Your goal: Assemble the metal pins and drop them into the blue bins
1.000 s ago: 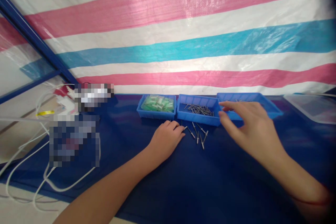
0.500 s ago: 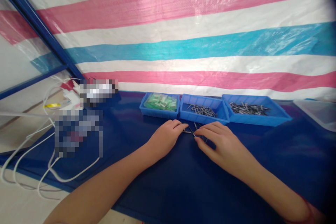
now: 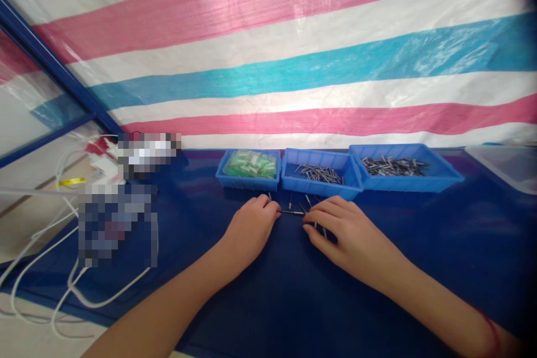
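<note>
Small metal blind rivets lie loose on the blue table (image 3: 268, 302) around my fingertips. My left hand (image 3: 254, 221) is closed in a pinch, and the thin stem of a blind rivet (image 3: 289, 212) reaches from its fingertips towards the right. My right hand (image 3: 338, 229) has thumb and forefinger nearly together, with the end of a slanting rivet (image 3: 301, 206) at the tips. Its grip is partly hidden by the fingers. Another rivet (image 3: 291, 201) stands out behind the two hands, and more lie under the right palm (image 3: 324, 232).
Behind my hands stand three blue bins: one with green packets (image 3: 251, 163), a middle one with rivets (image 3: 321, 173), a right one with darker rivets (image 3: 392, 166). A clear plastic container (image 3: 503, 165) is far right. White cables (image 3: 104, 303) and blurred items lie left.
Both hands have shifted slightly left, and the gap between them is a little wider. A rivet now shows stretched between the fingertips. The camera view has turned a little.
</note>
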Motion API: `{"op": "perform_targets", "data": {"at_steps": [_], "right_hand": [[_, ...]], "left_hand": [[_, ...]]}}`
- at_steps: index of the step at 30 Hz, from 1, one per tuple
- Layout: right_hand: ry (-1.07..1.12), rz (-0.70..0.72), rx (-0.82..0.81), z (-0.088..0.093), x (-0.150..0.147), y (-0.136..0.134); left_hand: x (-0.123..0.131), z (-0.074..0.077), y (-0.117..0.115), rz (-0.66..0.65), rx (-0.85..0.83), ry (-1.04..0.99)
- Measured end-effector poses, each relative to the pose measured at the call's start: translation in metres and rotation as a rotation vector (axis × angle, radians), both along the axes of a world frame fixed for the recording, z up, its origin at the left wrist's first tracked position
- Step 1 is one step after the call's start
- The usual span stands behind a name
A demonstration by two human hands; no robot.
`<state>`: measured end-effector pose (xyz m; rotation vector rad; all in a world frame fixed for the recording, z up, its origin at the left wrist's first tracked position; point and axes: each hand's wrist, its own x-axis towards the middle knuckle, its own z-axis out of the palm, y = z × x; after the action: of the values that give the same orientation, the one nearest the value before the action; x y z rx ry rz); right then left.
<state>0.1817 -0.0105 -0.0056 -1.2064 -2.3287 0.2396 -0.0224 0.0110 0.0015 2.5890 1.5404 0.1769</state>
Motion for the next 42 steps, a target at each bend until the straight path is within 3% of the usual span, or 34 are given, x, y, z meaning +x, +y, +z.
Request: {"op": "perform_targets", "data": {"at_steps": [6, 12, 18, 23, 30, 36, 42], "right_hand": [[0.03, 0.02, -0.013, -0.003, -0.004, -0.003], [0.293, -0.014, -0.099, -0.001, -0.01, -0.007], [0.471, -0.03, -0.296, 0.006, -0.012, -0.009], [0.565, -0.03, -0.359, 0.006, -0.01, -0.008], [0.661, -0.175, -0.357, 0.005, -0.009, -0.01], [0.635, -0.124, -0.5, 0.006, -0.014, -0.012], [0.57, -0.045, -0.491, 0.011, -0.015, -0.012]], "left_hand": [[0.002, 0.004, 0.0, 0.006, -0.08, -0.372], [0.011, 0.002, -0.009, 0.05, -0.381, -0.954], [0.016, -0.001, -0.012, 0.099, -0.634, -1.258], [0.017, 0.0, -0.011, 0.047, -0.755, -1.287], [0.017, 0.003, -0.012, 0.112, -0.639, -1.252], [0.018, 0.007, -0.015, 0.14, -0.538, -1.26], [0.017, 0.006, -0.015, 0.097, -0.501, -1.238]]}}
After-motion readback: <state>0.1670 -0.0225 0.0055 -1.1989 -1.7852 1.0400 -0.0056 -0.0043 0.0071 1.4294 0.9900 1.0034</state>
